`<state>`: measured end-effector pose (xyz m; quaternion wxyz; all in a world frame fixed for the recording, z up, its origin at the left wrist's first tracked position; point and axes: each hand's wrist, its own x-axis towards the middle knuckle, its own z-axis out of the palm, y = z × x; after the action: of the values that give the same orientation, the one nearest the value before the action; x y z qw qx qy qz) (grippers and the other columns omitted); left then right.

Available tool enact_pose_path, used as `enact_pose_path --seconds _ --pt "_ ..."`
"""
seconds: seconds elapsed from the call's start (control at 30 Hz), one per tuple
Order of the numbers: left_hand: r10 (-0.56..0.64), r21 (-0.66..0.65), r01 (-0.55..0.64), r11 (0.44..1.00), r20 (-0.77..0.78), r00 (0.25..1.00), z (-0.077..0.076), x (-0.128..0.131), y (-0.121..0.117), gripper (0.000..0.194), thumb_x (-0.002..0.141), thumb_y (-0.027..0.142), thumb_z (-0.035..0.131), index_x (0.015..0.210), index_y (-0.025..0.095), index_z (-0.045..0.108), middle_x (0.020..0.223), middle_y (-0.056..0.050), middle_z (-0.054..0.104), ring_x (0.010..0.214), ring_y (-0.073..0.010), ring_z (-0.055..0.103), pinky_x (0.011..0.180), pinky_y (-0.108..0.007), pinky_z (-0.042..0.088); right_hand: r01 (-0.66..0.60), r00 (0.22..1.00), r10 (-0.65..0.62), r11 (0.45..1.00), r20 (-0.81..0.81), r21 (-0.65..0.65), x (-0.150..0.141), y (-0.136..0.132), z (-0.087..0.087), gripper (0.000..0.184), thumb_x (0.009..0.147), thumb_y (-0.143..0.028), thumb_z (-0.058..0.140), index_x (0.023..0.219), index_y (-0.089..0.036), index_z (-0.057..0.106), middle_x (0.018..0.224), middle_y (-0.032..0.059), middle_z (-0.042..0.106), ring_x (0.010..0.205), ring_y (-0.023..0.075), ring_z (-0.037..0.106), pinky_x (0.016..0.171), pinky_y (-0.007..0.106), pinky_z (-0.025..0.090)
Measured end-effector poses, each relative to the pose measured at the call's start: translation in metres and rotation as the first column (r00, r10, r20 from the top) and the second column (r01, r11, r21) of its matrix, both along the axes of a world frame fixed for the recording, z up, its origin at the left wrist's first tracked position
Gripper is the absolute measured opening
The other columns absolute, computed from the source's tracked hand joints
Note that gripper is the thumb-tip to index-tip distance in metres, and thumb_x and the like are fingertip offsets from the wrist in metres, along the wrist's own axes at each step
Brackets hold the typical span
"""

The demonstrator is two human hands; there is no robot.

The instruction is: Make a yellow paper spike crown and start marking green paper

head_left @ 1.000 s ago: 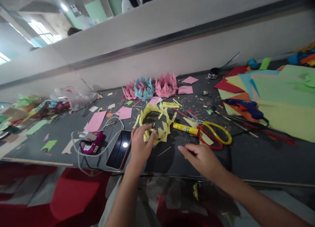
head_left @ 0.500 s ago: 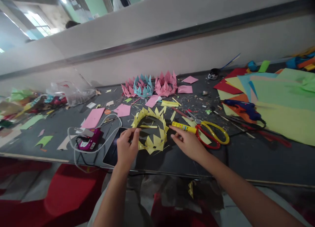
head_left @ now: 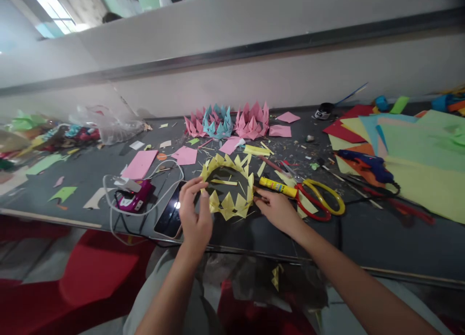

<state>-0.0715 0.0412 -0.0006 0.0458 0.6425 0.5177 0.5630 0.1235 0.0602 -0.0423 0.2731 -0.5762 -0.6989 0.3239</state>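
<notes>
A ring-shaped yellow paper crown [head_left: 227,207] with folded points stands on the dark table in front of me. My left hand [head_left: 195,214] is at its left side, thumb and fingertips closed about the edge. At the right side, my right hand [head_left: 278,211] has its fingertips closed at the crown's edge, partly hidden by the hand itself. Just beyond my right hand lies a yellow glue stick [head_left: 278,187]. Scissors with red and yellow handles [head_left: 323,199] rest to its right. A phone [head_left: 170,214] lies beside my left hand.
Pink crowns [head_left: 252,124] and a blue crown [head_left: 218,124] stand by the wall. A purple power adapter [head_left: 140,197] with white cable lies left. To the right are a blue glue gun [head_left: 368,165] and coloured paper sheets [head_left: 428,180]. Paper scraps litter the table.
Both hands have come to the yellow crown's sides. Its near section now stands more upright and the ring looks rounder. The view has shifted slightly.
</notes>
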Motion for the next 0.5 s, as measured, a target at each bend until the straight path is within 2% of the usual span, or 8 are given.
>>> enact_pose_path --seconds 0.1,0.2,0.27,0.37,0.43,0.5 --pt "-0.181 -0.042 0.177 0.983 -0.14 0.973 0.008 0.009 -0.005 0.013 0.083 0.016 0.047 0.089 0.018 0.058 0.096 -0.007 0.062 0.094 -0.0171 0.057 0.086 -0.033 0.043 -0.058 0.992 0.043 0.991 -0.12 -0.124 0.0 0.004 -0.002 0.036 0.083 -0.032 0.04 0.106 -0.016 0.063 0.046 -0.004 0.05 0.041 0.0112 0.044 0.043 0.021 0.029" --pt "-0.277 -0.258 0.236 0.937 -0.136 0.951 0.023 0.016 0.001 0.016 0.084 0.021 0.045 0.086 0.018 0.061 0.087 -0.005 0.066 0.084 -0.0159 0.06 0.078 -0.028 0.046 -0.098 0.979 0.058 0.975 -0.197 -0.2 0.001 0.008 -0.003 0.036 0.084 -0.031 0.038 0.106 -0.016 0.062 0.045 -0.0048 0.048 0.038 0.0097 0.04 0.04 0.02 0.029" --pt "-0.302 -0.418 0.235 0.878 -0.103 0.948 0.034 0.022 0.01 0.021 0.085 0.026 0.043 0.084 0.018 0.063 0.083 -0.004 0.068 0.078 -0.0155 0.061 0.071 -0.026 0.046 -0.116 0.977 0.075 0.972 -0.202 -0.203 0.001 0.01 -0.004 0.036 0.084 -0.029 0.038 0.105 -0.015 0.063 0.047 -0.0043 0.049 0.038 0.0091 0.041 0.041 0.02 0.03" --pt "-0.296 -0.53 0.211 0.822 -0.081 0.952 0.044 0.031 0.03 0.023 0.082 0.028 0.044 0.079 0.02 0.066 0.079 -0.004 0.069 0.074 -0.0179 0.062 0.067 -0.027 0.045 -0.128 0.978 0.089 0.971 -0.19 -0.204 0.002 0.01 -0.003 0.037 0.083 -0.028 0.04 0.111 -0.014 0.06 0.049 -0.004 0.051 0.039 0.0092 0.042 0.041 0.02 0.031" --pt "-0.244 -0.576 0.182 0.797 -0.032 0.969 0.041 0.037 0.046 0.02 0.077 0.024 0.048 0.069 0.02 0.066 0.072 -0.005 0.068 0.072 -0.0208 0.062 0.067 -0.03 0.044 -0.117 0.982 0.084 0.973 -0.167 -0.198 0.003 0.008 -0.003 0.041 0.083 -0.028 0.04 0.118 -0.012 0.055 0.049 -0.0043 0.05 0.039 0.0098 0.041 0.042 0.021 0.032" --pt "-0.198 -0.572 0.169 0.803 0.01 0.98 0.032 0.042 0.061 0.018 0.073 0.021 0.051 0.06 0.02 0.064 0.065 -0.008 0.067 0.073 -0.0237 0.062 0.068 -0.032 0.044 -0.103 0.987 0.077 0.977 -0.141 -0.188 0.003 0.007 -0.002 0.044 0.084 -0.028 0.039 0.122 -0.011 0.052 0.048 -0.0043 0.05 0.041 0.011 0.043 0.043 0.022 0.033"
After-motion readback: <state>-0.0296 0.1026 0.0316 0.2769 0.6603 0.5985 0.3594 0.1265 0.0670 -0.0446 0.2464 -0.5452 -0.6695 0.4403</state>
